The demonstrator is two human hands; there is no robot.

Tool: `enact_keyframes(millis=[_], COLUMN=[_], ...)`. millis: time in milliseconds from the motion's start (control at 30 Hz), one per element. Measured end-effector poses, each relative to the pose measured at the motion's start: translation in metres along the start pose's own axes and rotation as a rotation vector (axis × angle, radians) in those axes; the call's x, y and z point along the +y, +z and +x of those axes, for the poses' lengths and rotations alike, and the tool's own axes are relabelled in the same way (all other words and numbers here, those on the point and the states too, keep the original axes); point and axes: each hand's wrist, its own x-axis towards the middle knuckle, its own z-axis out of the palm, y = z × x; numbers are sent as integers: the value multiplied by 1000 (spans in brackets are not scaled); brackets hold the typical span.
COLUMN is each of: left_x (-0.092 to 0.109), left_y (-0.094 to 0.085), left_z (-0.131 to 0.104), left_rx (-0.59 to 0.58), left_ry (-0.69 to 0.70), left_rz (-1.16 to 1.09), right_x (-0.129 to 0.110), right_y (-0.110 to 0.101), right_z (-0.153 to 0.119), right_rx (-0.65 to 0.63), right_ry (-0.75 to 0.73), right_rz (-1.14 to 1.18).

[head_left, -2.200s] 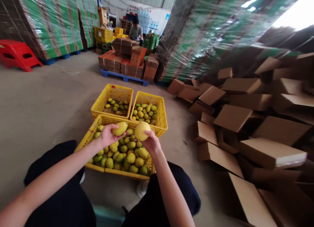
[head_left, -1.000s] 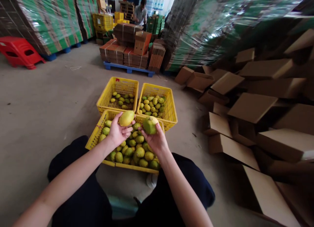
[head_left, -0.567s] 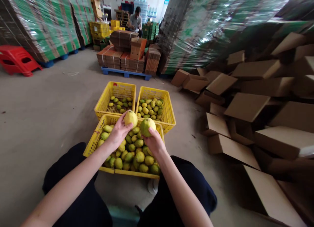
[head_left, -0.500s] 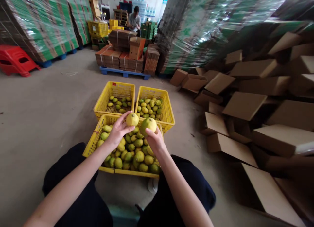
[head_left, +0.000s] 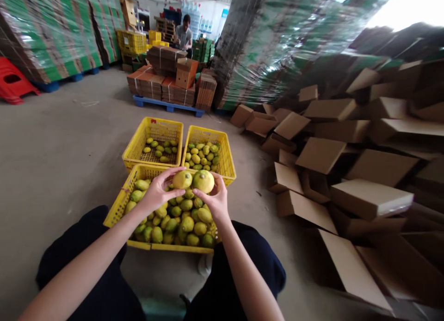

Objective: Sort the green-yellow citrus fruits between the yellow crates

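Observation:
My left hand is closed around a yellow-green lemon, thumb below and fingers above. Another lemon, yellow with a green patch, is gripped in my right hand. The two fruits are side by side, seemingly touching, above the near yellow crate. Many green and yellow lemons fill that crate between my knees. Behind it stand two more yellow crates: the left one has a thin layer of lemons, and the right one has a larger heap.
Flattened cartons lie on a blue pallet ahead. Open cardboard boxes are piled on the right. Wrapped green stacks rise at left and right. A red stool stands far left; a person is at the back.
My hands have brought the two lemons closer together, side by side. The right-hand lemon has turned to show more yellow. The view has swung slightly to the right.

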Motion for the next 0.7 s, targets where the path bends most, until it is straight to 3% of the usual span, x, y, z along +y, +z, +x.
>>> enact_keyframes(millis=[233, 467, 700], left_x=[9, 3, -15], left_y=[-3, 0, 4], left_z=[-9, -5, -4], left_rx=[112, 144, 171], left_ry=[-250, -317, -346], left_rz=[-129, -275, -40], right_x=[-3, 9, 13], right_y=[-2, 0, 13], right_z=[-2, 1, -8], right_rx=[-129, -87, -142], right_ry=[116, 361, 466], right_rz=[159, 274, 249])
